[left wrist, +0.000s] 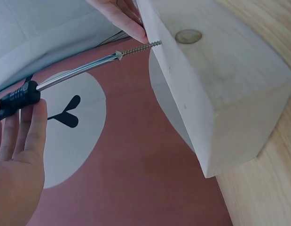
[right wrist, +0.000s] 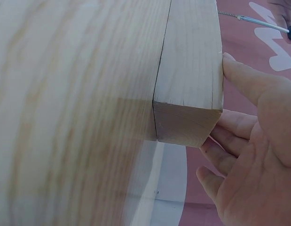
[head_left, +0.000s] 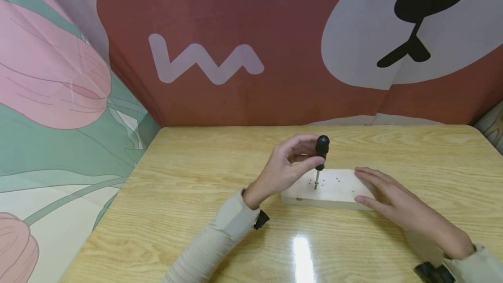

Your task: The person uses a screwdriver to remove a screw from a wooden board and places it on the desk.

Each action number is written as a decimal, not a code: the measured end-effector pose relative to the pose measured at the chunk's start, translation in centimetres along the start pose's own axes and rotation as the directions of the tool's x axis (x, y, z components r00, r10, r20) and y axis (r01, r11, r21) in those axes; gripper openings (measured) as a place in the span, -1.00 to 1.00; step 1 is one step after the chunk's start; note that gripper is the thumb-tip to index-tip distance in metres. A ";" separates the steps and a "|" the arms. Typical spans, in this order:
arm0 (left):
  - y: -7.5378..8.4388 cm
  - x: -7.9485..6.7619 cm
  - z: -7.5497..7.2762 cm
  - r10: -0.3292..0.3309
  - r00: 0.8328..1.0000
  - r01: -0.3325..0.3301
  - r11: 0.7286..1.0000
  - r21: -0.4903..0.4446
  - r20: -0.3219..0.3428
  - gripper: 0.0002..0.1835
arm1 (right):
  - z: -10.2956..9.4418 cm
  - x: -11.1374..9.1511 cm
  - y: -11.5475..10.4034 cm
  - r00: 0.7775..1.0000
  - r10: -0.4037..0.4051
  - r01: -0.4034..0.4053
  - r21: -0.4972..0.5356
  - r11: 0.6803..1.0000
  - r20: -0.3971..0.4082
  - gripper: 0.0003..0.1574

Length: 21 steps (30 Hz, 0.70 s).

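My left hand (head_left: 287,167) grips the black handle of a screwdriver (head_left: 322,146), its metal shaft pointing down. At the shaft's end, in the left wrist view, the tip meets the head of a threaded screw (left wrist: 138,48). The screw's point is at the top face of a pale wooden block (head_left: 334,189), with most of the thread showing outside the wood. Over the block's right end lies my right hand (head_left: 393,195), thumb on the near top edge and fingers toward the far side, fairly straight. Several small dark holes dot the block's top.
The block lies on a wood-grain table (head_left: 188,187). Behind the table hangs a reddish-brown printed cloth (head_left: 235,104), and a floral one (head_left: 51,152) hangs at the left. A dark wrist strap piece (head_left: 261,219) shows at the left cuff.
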<state>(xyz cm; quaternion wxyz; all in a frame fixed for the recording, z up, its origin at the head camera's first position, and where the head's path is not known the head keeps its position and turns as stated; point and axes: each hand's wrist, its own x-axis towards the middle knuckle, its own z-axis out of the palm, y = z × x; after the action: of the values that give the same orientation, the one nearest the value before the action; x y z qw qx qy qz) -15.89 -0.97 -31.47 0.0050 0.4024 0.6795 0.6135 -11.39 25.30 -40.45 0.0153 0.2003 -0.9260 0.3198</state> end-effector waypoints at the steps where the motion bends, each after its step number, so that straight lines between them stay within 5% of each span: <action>1: 0.0 0.0 0.0 -0.002 1.000 0.002 1.000 -0.001 -0.003 -0.59 | 0.0 0.0 0.0 1.000 0.001 -0.001 0.001 1.000 0.002 -0.24; 21: -0.2 -0.1 -0.1 -0.009 1.000 0.009 1.000 -0.021 0.021 -0.57 | 0.1 0.0 0.1 1.000 -0.013 0.013 -0.016 1.000 -0.019 -0.25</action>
<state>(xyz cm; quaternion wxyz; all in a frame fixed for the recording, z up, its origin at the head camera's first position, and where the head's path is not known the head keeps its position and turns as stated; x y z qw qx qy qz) -15.98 -1.11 -31.69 0.0194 0.4056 0.6745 0.6165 -11.40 25.30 -40.57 0.0281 0.2030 -0.9270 0.3141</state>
